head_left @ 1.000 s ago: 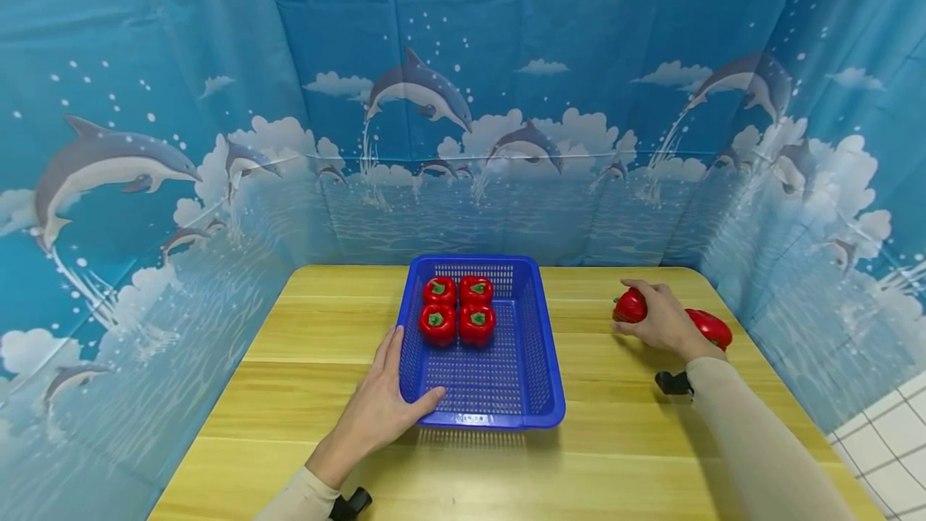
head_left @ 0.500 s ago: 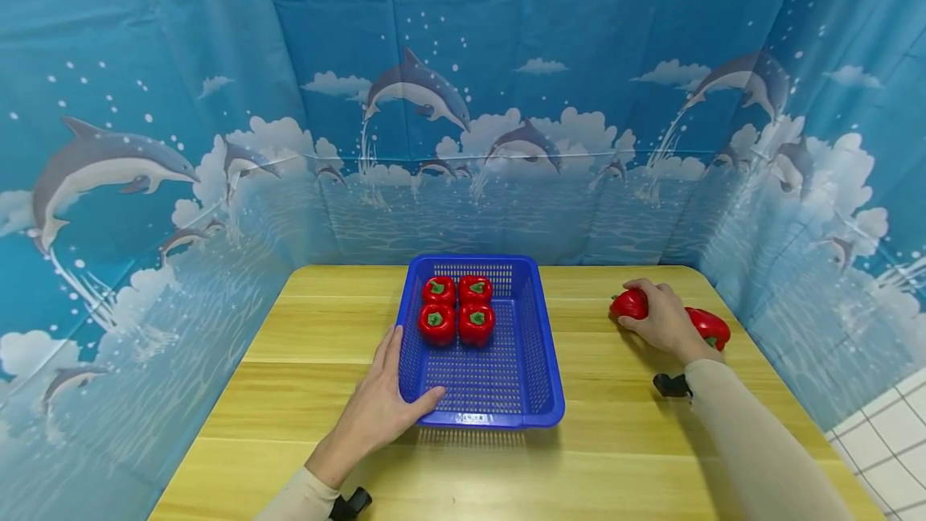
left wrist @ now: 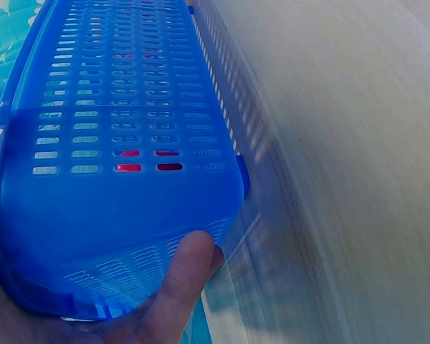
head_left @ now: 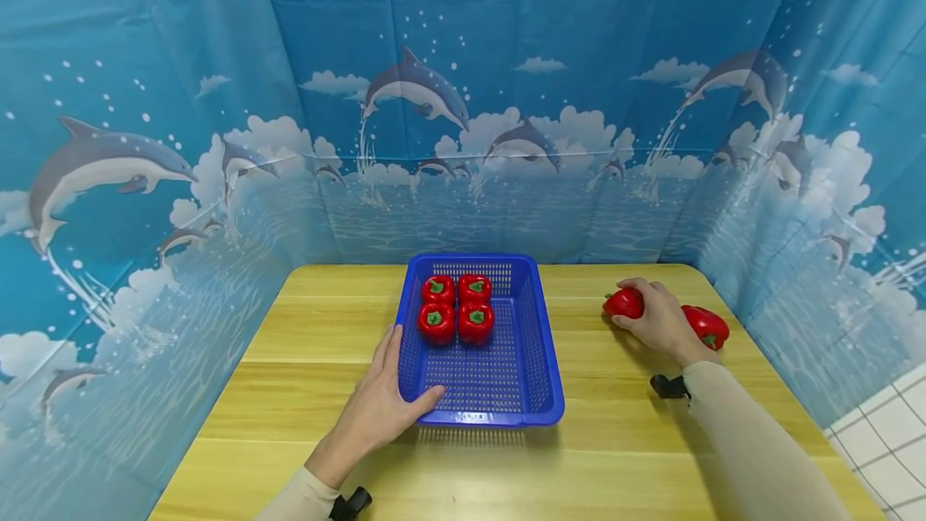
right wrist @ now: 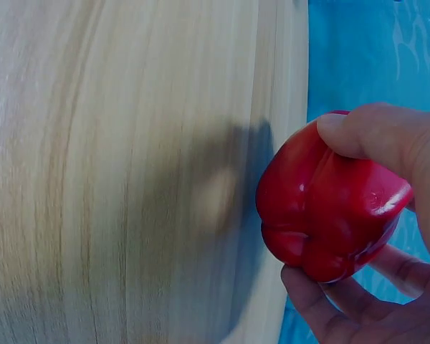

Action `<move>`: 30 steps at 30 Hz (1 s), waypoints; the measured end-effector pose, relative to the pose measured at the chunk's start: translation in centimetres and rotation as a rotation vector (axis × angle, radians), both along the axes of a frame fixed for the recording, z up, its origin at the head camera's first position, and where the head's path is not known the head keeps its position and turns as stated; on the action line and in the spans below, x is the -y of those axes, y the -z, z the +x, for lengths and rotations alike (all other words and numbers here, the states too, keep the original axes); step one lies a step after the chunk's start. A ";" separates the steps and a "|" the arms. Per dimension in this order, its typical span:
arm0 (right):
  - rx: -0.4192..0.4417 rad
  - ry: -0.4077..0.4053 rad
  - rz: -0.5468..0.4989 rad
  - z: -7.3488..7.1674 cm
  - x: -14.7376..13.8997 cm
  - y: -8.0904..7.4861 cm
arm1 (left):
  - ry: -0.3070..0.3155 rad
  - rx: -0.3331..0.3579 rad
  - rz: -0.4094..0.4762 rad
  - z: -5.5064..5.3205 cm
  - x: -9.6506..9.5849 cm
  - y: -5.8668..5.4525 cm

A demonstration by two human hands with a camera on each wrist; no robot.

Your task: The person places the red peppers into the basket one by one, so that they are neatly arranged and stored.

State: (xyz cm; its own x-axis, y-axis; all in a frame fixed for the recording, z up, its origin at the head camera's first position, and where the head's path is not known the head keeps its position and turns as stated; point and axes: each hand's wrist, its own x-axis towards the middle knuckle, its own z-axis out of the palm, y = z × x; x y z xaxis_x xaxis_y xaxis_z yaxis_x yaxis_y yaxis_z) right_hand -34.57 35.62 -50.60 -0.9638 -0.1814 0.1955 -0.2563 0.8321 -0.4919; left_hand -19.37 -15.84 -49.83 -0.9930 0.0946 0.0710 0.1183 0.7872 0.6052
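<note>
My left hand (head_left: 387,400) holds the near-left corner of a blue perforated plastic basket (head_left: 526,416), thumb over the front rim and fingers along the left wall; in the left wrist view, fingers press the basket's outer side (left wrist: 115,208). Several red bell peppers (head_left: 437,325) stand stem up in the basket's left and far part. On the right, my right hand (head_left: 660,324) holds another red bell pepper (head_left: 624,304), its green stem facing left. The right wrist view shows this pepper (right wrist: 322,208) between thumb and fingers, above its shadow on the table.
One more red bell pepper (head_left: 705,326) lies on the wooden table (head_left: 593,441), right of my right hand and partly behind it. A blue dolphin-print curtain (head_left: 463,207) encloses the table's back and sides.
My right hand has shifted slightly left with the bell pepper, whose stem end has turned further left. My left hand and the basket have stayed in place.
</note>
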 end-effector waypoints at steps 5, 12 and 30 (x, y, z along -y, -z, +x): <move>0.001 0.000 -0.012 0.3 0.4 -0.3 | 0.002 -0.007 -0.005 -0.1 0.0 -0.1; -0.035 0.004 -0.028 0.7 1.0 -0.5 | 0.003 -0.014 0.003 -0.1 -0.1 -0.1; -0.070 0.021 -0.073 2.3 3.7 -2.0 | -0.002 -0.006 -0.002 0.0 0.0 0.1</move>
State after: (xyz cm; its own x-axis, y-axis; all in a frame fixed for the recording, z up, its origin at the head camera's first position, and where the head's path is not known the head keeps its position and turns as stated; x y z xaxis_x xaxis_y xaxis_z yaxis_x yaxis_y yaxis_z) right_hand -32.28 31.93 -48.58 -0.9508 -0.1438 0.2745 -0.2750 0.8000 -0.5332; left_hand -19.37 -15.81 -49.97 -0.9927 0.0931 0.0766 0.1205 0.7884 0.6033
